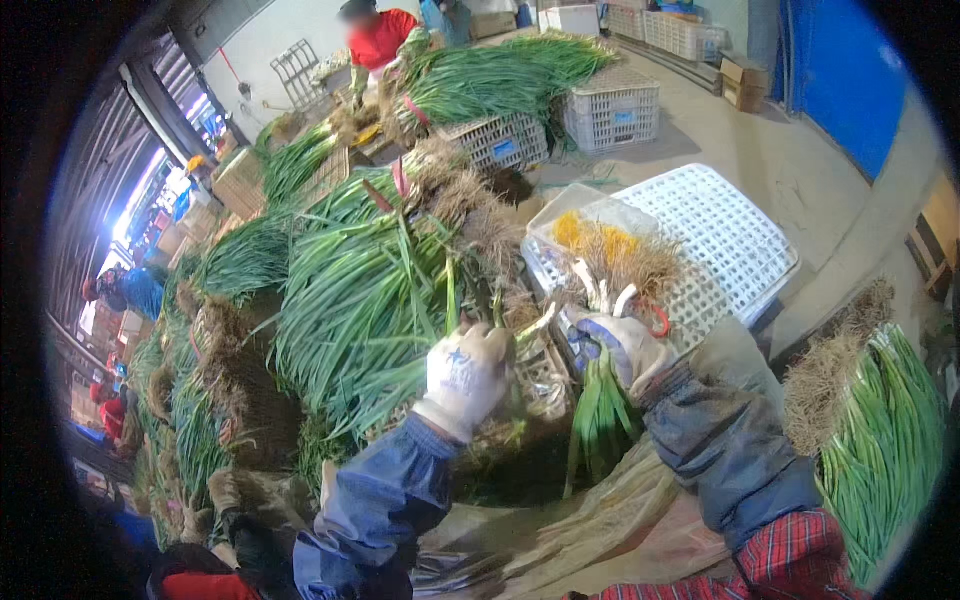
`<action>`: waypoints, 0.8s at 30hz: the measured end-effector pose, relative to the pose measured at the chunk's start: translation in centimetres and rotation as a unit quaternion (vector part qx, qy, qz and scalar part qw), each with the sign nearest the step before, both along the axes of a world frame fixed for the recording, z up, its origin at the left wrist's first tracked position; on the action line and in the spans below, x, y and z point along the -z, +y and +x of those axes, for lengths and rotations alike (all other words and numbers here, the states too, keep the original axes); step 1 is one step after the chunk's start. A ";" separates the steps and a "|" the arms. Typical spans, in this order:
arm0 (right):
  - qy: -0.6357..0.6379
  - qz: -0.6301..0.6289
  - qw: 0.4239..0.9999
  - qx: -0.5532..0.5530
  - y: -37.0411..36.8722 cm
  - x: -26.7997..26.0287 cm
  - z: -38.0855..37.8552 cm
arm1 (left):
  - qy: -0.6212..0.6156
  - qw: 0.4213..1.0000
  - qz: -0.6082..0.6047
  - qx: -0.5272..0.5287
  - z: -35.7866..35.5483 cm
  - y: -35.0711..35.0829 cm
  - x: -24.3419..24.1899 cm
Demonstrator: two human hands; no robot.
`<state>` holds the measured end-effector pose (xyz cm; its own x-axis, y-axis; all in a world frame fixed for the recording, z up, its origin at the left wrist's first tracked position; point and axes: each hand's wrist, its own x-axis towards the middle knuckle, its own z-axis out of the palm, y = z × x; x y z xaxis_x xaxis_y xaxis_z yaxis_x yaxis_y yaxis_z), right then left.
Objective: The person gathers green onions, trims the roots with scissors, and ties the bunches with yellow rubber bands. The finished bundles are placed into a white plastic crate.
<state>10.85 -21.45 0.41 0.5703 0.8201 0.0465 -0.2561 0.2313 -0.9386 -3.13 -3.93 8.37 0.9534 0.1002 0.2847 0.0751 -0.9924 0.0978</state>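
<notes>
My right hand [622,345], in a white and blue work glove, is closed around a small bunch of green onions [602,409]; their white stems and roots point away from me and the green leaves hang below the fist. My left hand [469,367], in a white glove, is curled at the edge of a big heap of green onions [360,292]. Its fingertips are hidden, so whether it grips a stalk is unclear. Just past my right hand are tangled brown roots [645,266], a yellow mesh-like clump [592,232] and a red band [660,321].
A white plastic crate [709,225] stands beyond my right hand. More green onions [881,442] lie at the right. Grey crates [611,112] and a co-worker in red [379,41] are at the back. At lower left, another person's gloved hand [225,491] is near the onion bundles.
</notes>
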 end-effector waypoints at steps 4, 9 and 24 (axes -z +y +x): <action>-0.215 0.017 0.976 -0.043 -2.2 -1.1 1.9 | -0.052 0.998 -0.047 0.006 -1.4 -1.8 -1.4; 0.058 0.024 0.995 0.081 -4.2 -1.3 4.0 | -0.082 0.985 -0.125 0.089 -3.9 -6.9 -4.3; 0.012 -0.079 0.995 -0.052 -2.1 -2.1 0.7 | -0.087 0.654 -0.749 -0.070 -1.3 -0.5 -2.7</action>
